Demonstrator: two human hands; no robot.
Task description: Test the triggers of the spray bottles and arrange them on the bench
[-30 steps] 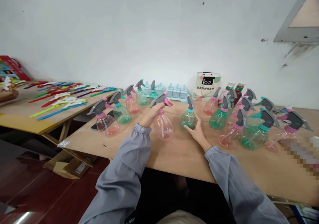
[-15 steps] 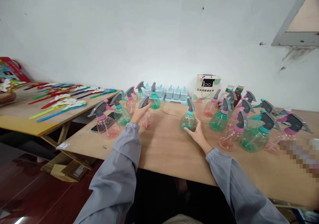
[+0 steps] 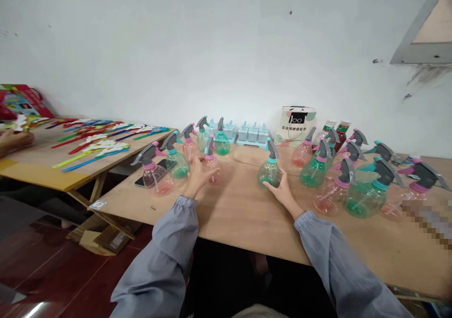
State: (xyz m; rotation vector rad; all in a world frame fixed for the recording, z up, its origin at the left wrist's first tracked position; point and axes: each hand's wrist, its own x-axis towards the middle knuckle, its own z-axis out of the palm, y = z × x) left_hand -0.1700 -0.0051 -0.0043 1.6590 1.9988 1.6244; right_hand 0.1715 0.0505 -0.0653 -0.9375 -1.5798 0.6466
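Observation:
My left hand is wrapped round the left side of a pink spray bottle with a grey head and pink collar, thumb across its front. The fingers behind that bottle are partly hidden. A green spray bottle with a turquoise collar stands upright in my right hand, which grips its lower right side, thumb in front. Left of my left hand stand a pink-collared bottle and a green one. Several more spray bottles, among them a green one, crowd the table right of my right hand.
Pale blue ice-pop moulds and a printed paper bag stand by the wall. A phone lies behind the left bottle. On the neighbouring table are colourful strips; another person's hand shows there.
My left hand has moved down from the pink bottle's spray head to its body. My right hand stays on the green bottle. The view has shifted slightly left.

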